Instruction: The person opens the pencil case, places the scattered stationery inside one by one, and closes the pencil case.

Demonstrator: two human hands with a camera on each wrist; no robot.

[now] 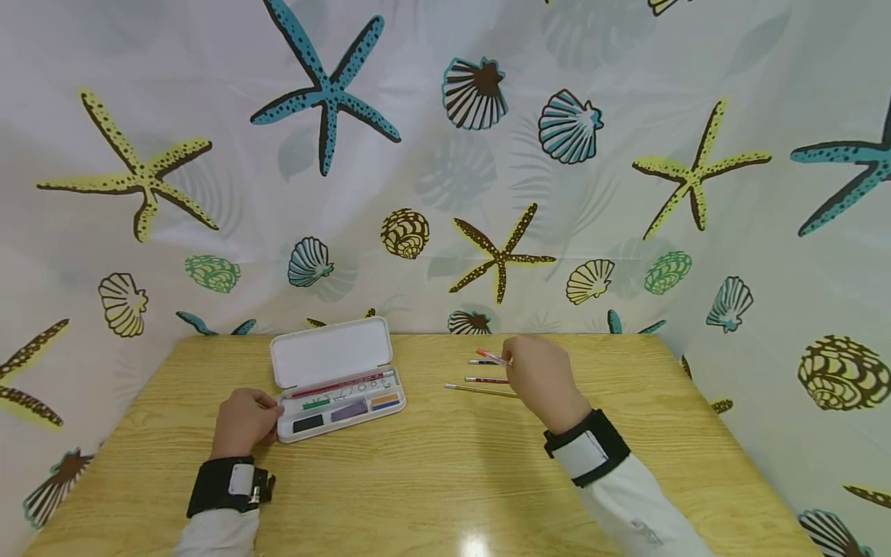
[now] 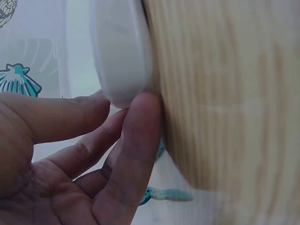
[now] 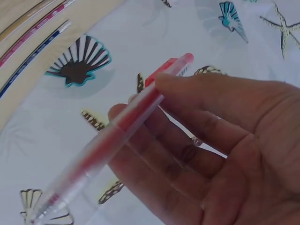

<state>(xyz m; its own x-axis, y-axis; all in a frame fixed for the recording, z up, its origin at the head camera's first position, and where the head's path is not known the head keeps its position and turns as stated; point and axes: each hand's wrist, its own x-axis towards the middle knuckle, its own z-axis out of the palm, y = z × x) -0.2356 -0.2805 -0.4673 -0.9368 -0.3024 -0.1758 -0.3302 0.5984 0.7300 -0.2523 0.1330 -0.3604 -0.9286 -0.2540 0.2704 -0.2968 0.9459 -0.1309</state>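
My right hand [image 1: 546, 379] pinches a red retractable pen [image 3: 101, 145] with a clear barrel between thumb and fingers, above the table's back part. Below it lie a gold pencil [image 1: 480, 389], a red pencil [image 1: 483, 379] and a dark blue pencil [image 1: 480, 362], partly hidden by the hand in the head view. A white pencil case [image 1: 330, 352] stands with its lid raised on the left. The left hand [image 1: 242, 422] grips its left end, thumb on one side and a finger on the other in the left wrist view.
Inside the case lie a red pencil [image 1: 337, 386], a black block [image 1: 308, 423], a purple piece [image 1: 349, 409] and an orange-and-blue eraser [image 1: 385, 401]. Behind the wooden table [image 1: 418, 480] hangs a curtain [image 1: 431, 178] printed with shells and starfish.
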